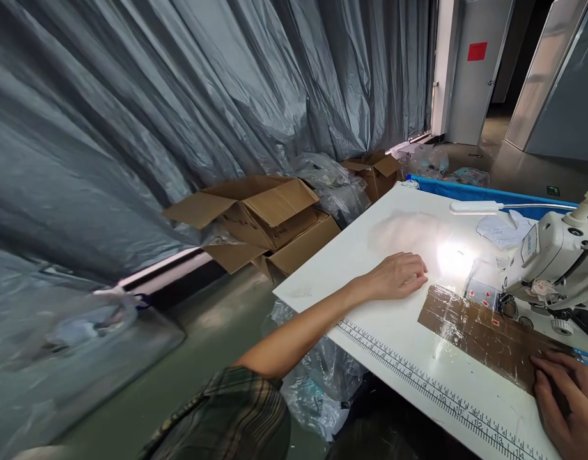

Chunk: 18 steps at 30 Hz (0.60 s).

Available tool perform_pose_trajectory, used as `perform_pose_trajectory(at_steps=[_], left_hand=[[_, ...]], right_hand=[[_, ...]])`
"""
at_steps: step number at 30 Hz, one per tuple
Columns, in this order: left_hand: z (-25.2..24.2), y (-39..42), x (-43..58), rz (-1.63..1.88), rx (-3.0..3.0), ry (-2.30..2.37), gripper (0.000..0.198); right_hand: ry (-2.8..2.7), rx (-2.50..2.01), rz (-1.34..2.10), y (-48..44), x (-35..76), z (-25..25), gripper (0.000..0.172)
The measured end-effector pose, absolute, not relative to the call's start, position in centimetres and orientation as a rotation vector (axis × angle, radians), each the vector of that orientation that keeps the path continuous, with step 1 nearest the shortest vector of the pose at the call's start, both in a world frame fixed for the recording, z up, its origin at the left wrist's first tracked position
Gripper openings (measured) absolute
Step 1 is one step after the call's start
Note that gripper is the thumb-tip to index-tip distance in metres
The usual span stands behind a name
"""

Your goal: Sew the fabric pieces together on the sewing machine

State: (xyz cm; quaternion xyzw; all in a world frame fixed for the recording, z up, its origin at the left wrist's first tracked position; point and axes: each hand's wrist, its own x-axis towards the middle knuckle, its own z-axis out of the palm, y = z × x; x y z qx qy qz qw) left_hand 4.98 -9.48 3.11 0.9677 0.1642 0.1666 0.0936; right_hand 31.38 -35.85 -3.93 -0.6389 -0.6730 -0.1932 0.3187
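My left hand (397, 276) rests on the white sewing table (332, 281), its fingers loosely bent, with nothing visible in them. Just right of its fingertips lies a strip covered in shiny brown packing tape (495, 342), running along the table below the sewing machine (548, 262). My right hand (569, 396) is at the strip's right end, fingers apart and fingertips touching the strip's edge. The machine's needle area stands just behind the strip and is partly hidden.
A printed ruler scale (428, 386) follows the table's front edge. A lit lamp (476, 207) on a bendy neck shines on the tabletop, near a pale fabric piece (502, 229). Open cardboard boxes (275, 220) and clear plastic bags (317, 377) surround the table's left side.
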Motion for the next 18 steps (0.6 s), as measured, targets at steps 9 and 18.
perform_pose_trajectory(at_steps=[9, 18], left_hand=[[5.9, -9.1, 4.0, 0.166, 2.813, 0.713, 0.020], [4.4, -17.1, 4.9, 0.195, 2.573, 0.082, 0.022]], right_hand=[[-1.752, -1.720, -0.515, -35.9, 30.9, -3.3, 0.025], [-1.679, -1.768, -0.427, -35.9, 30.2, -2.8, 0.024]])
